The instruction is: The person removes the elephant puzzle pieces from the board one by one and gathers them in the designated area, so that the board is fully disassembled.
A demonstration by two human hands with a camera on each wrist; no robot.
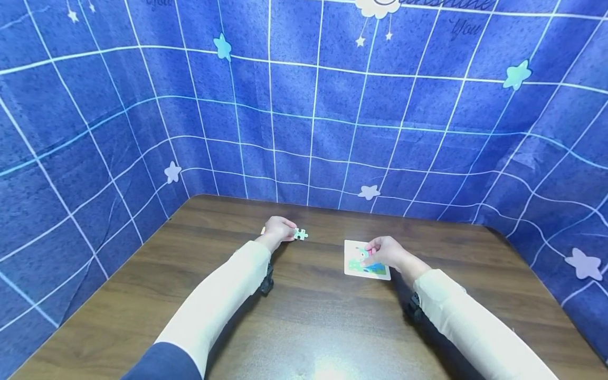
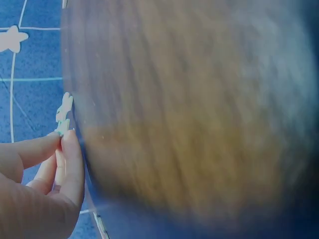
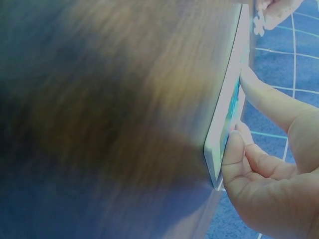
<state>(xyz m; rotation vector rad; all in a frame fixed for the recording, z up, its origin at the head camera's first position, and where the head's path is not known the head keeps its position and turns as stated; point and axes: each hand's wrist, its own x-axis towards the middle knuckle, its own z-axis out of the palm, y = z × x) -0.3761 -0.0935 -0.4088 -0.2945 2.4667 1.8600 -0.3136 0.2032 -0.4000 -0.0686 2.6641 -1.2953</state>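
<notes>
My left hand (image 1: 279,230) pinches a pale green jigsaw piece (image 1: 301,234) between thumb and fingertips, near the table's far edge. In the left wrist view the same jigsaw piece (image 2: 64,113) is seen almost edge-on. To the right lies a square puzzle board (image 1: 352,266) with a white border and a colourful picture. My right hand (image 1: 387,252) rests its thumb and fingertips on that picture, thumb and fingers set apart in the right wrist view. The hand hides part of the picture, with a pink patch beside the fingers.
A small pale item (image 1: 263,230) shows partly behind the left hand. The brown wooden table (image 1: 304,306) ends at a blue gridded curtain (image 1: 294,121) that rises along its back and sides.
</notes>
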